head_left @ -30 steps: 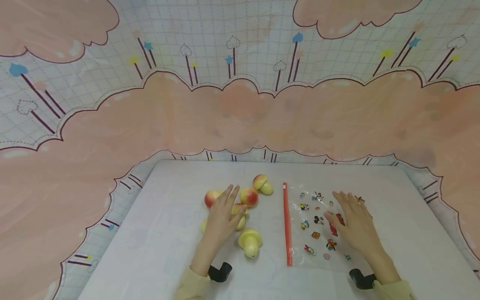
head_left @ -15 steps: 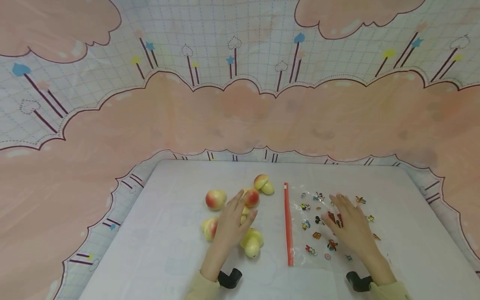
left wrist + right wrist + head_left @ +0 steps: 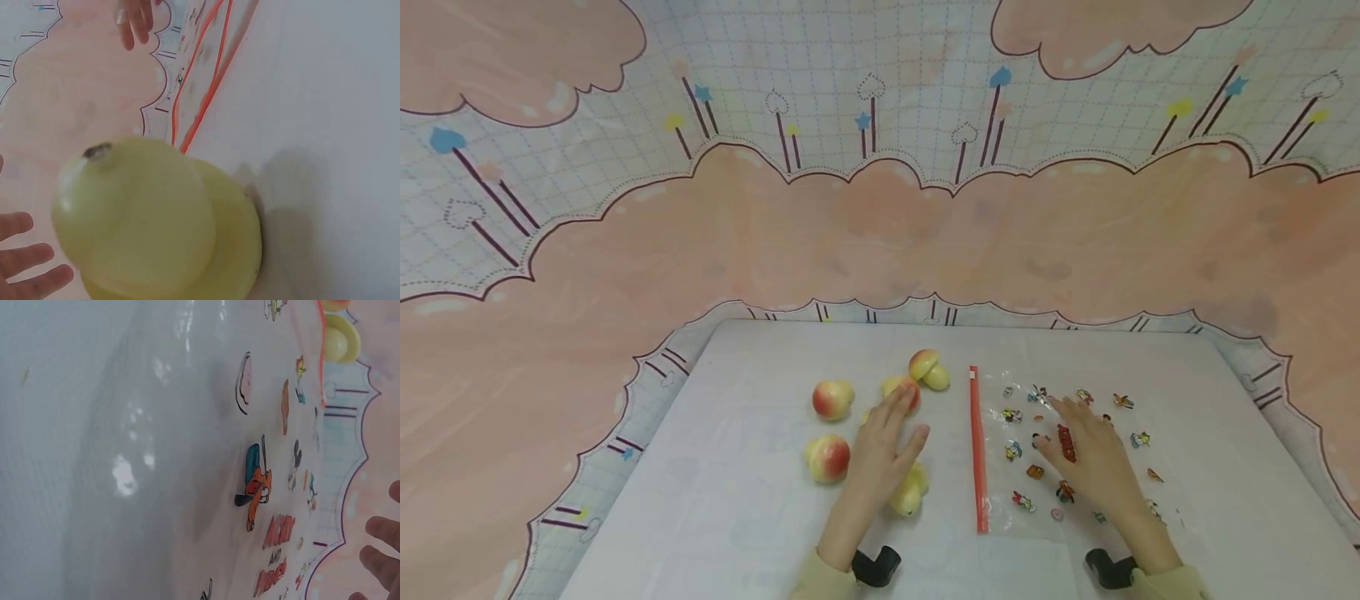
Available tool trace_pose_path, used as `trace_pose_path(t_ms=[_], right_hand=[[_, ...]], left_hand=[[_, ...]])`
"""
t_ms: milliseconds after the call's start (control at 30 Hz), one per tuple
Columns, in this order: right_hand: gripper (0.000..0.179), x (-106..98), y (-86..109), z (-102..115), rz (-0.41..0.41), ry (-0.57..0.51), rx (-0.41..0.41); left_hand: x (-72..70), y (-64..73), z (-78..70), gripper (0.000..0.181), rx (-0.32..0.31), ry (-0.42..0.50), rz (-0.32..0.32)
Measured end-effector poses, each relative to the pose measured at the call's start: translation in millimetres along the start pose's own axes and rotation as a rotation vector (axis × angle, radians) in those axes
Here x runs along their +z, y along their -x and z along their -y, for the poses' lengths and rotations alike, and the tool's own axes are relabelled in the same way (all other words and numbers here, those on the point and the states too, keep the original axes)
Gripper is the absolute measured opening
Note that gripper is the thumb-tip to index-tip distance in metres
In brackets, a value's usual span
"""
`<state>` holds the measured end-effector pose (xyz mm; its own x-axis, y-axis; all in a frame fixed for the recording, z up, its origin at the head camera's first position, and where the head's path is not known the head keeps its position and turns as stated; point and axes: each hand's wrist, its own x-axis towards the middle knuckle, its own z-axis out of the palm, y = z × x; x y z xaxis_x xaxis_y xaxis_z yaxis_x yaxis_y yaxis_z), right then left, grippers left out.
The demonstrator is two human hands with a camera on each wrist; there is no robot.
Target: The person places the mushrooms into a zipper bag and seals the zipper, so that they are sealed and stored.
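Observation:
My left hand [image 3: 878, 454], fingers extended and thumb apart, is over a group of toy mushrooms and holds nothing. It partly covers a yellow mushroom [image 3: 910, 493], which fills much of the left wrist view with its stalk towards the camera. At its fingertips lies a red-and-yellow round piece [image 3: 891, 386]. My right hand [image 3: 1093, 454], fingers loosely extended, is over a clear zip bag [image 3: 1000, 517] printed with small cartoon figures and edged by a red zip strip [image 3: 977, 450]. Nothing is in its grip; in the right wrist view its fingertips [image 3: 381, 556] show at the right edge.
Two more red-and-yellow round pieces, one farther back [image 3: 832, 400] and one nearer [image 3: 828, 459], lie left of my left hand. Behind it is another mushroom [image 3: 928, 369]. The white table [image 3: 700, 500] meets a pink patterned cloth [image 3: 880, 242] at its back edge.
My left hand has shifted right and slightly nearer, uncovering the round pieces at left and covering more of the yellow mushroom. My right hand has drifted a little left over the bag.

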<state>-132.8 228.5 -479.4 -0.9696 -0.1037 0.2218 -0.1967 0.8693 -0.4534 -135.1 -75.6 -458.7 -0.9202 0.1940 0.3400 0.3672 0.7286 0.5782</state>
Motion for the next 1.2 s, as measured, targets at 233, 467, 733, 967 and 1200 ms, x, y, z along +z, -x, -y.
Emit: trace_pose_path(t_ms=[233,467,733,967,1200], right_hand=[[0.073,3,1.5,3,0.045,-0.001,0.024],[0.072,5,1.7,4,0.056,0.000,0.013],[0.070,12,1.1,2,0.100,0.051,-0.006],[0.075,18,1.2,3,0.151,0.076,-0.010],[0.077,18,0.2,8,0.180,0.083,-0.005]], left_hand=[[5.7,2.6,-3.0,0.054,0.019,0.014,-0.029],[12.3,3.4,-5.4,0.052,0.046,0.009,-0.048],[15.9,3.9,-10.4,0.051,0.044,0.001,-0.043],[20.7,5.9,-19.1,0.049,0.083,-0.012,-0.056],[27.7,8.5,-28.9,0.049,0.081,-0.016,-0.016]])
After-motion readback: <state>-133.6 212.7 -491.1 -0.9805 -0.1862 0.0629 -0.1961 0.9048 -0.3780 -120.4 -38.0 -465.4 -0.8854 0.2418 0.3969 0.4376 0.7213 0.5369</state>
